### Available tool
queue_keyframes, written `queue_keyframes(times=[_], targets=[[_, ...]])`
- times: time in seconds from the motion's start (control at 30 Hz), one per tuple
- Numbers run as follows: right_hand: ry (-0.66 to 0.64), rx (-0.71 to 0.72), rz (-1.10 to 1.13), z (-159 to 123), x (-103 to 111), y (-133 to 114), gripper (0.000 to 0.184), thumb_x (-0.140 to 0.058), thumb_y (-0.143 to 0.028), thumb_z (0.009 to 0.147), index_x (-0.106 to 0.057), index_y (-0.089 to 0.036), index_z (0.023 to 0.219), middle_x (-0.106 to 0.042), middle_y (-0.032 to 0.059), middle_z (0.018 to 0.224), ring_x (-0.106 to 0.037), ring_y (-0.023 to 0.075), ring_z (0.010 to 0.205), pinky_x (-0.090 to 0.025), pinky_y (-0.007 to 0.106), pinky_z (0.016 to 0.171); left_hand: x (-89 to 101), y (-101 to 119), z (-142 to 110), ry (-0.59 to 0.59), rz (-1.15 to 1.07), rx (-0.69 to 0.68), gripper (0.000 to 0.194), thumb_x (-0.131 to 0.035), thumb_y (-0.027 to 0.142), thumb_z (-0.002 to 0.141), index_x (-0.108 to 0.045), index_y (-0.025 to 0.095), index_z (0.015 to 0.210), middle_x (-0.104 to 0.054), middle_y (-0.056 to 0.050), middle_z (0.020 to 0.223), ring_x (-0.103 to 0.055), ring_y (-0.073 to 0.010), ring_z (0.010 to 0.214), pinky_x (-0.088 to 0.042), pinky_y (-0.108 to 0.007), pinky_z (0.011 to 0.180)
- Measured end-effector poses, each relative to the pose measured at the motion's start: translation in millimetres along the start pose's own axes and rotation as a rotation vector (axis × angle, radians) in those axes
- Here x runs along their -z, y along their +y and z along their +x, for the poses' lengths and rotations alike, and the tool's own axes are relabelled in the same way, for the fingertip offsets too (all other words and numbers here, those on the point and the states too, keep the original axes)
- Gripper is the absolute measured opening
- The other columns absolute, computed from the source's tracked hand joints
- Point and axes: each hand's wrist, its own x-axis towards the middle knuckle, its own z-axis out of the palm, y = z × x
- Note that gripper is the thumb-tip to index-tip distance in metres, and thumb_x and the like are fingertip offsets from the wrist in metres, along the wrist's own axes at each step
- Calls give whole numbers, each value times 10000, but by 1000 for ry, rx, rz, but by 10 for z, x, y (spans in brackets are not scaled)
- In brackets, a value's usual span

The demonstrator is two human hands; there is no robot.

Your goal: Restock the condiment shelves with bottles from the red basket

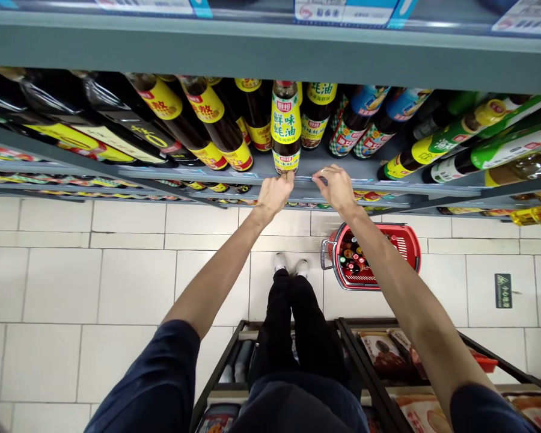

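Note:
My left hand (276, 193) is at the shelf's front edge (234, 178), just below an oyster sauce bottle (285, 120) with a yellow and green label. Its fingers are curled closed, and whatever they grip is hidden. To the right, my right hand (337, 187) pinches thumb and finger together at the same edge; anything between them is too small to make out. The oyster sauce bottle stands upright at the front of the shelf. Behind it on the right is a similar dark bottle (318, 114) with a yellow label.
Dark sauce bottles (216, 117) line the shelf on the left, green-labelled bottles (451, 138) on the right. An upper shelf board (270, 51) overhangs them. A red basket (413, 258) holding bottles sits on the tiled floor (130, 282). Behind me stands a dark-framed rack (342, 337) with packages.

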Motion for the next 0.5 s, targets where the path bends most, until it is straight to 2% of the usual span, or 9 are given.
queue_keyframes(times=[0.1,0.23,0.33,0.4,0.47,0.5], targets=[[18,20,-19,-8,-12,31,185,-577,-257,971,-756,-254,924,-781,57,1016,-662,289,1028,-562,512,991,36,29,-26,-79,76,-20,426,-317,73,1017,-588,97,1345,-735,-242,1177,-742,-326,1053,-514,-416,930],[-1,56,-56,32,7,16,208,-570,-274,976,-768,-215,950,-792,83,1003,-690,293,991,-569,495,963,158,47,-40,-113,114,-37,429,-358,45,1013,-558,103,1389,-723,-236,1218,-749,-295,1078,-528,-373,900],[-4,37,-118,46,35,2,274,-543,-346,1015,-777,-206,1041,-786,159,1037,-706,324,1008,-551,484,940,259,39,-48,-129,221,-102,474,-330,33,1017,-521,96,1445,-715,-233,1248,-759,-293,1069,-546,-372,839],[-4,23,-165,30,32,48,364,-494,-414,1049,-786,-197,1058,-765,234,989,-713,330,990,-534,450,863,285,45,-40,-156,293,-127,495,-307,17,1011,-521,82,1453,-732,-223,1214,-767,-278,1053,-551,-357,812],[14,112,-194,25,-26,170,483,-426,-477,1064,-791,-160,1068,-737,295,926,-715,343,935,-500,468,776,250,37,3,-177,349,-148,509,-246,22,1017,-571,78,1405,-752,-214,1156,-770,-257,1045,-553,-345,783],[77,124,-204,45,-91,257,535,-409,-515,1060,-793,-142,1064,-722,313,889,-711,356,892,-472,490,723,209,5,44,-163,379,-156,538,-205,23,1017,-590,91,1388,-756,-209,1149,-767,-245,1053,-554,-342,778]])
